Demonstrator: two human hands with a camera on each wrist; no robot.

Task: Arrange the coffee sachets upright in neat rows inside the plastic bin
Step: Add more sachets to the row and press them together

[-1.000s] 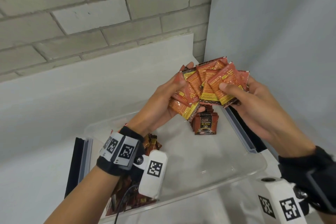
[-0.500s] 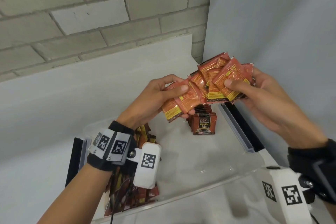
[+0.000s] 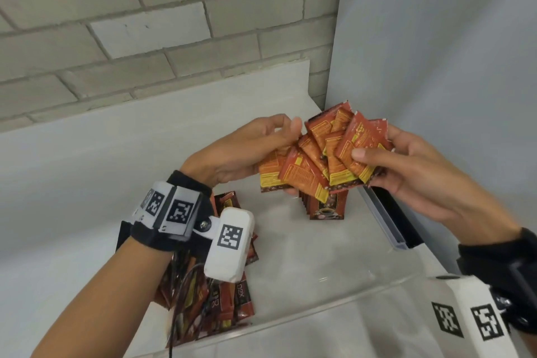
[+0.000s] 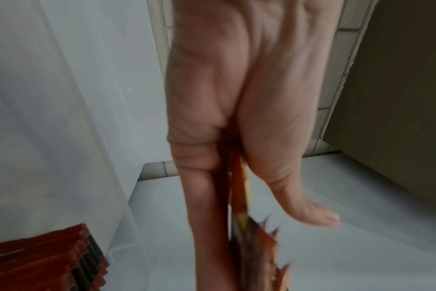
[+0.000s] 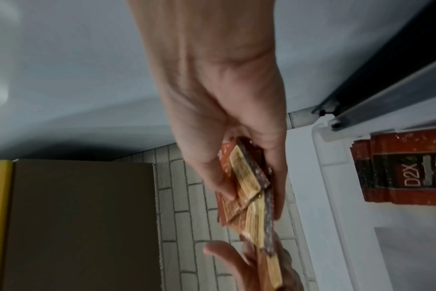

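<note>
I hold a fan of coffee sachets [image 3: 322, 154] up over the plastic bin [image 3: 334, 276], between both hands, so I can see their printed backs and square them before they go down. My right hand [image 3: 418, 174] has the tighter grip: thumb across the front sachets, fingers curled behind, pinching the top of the fan so nothing slips. My left hand [image 3: 247, 151] takes the lower left end, fingers under the sachets and thumb lifted above them. In the left wrist view the sachets [image 4: 239, 196] sit edge-on between my fingers and thumb, though that picture is blurred and I cannot tell how firmly they are pressed. I keep the fan spread rather than bunched because the sachets point different ways, and I judge they must be turned alike before they can stand.

Below the fan, a short row of upright sachets [image 3: 327, 206] already stands at the far right end of the bin, near its wall; the wall props them so they do not topple. That row is where this handful belongs, I think. At the near left end a loose heap of sachets [image 3: 220, 305] lies every which way, partly hidden under my left wrist; it waits its turn. The middle of the bin floor is bare. The bin rests on the white counter [image 3: 72, 197] by the brick wall [image 3: 145, 23].
</note>
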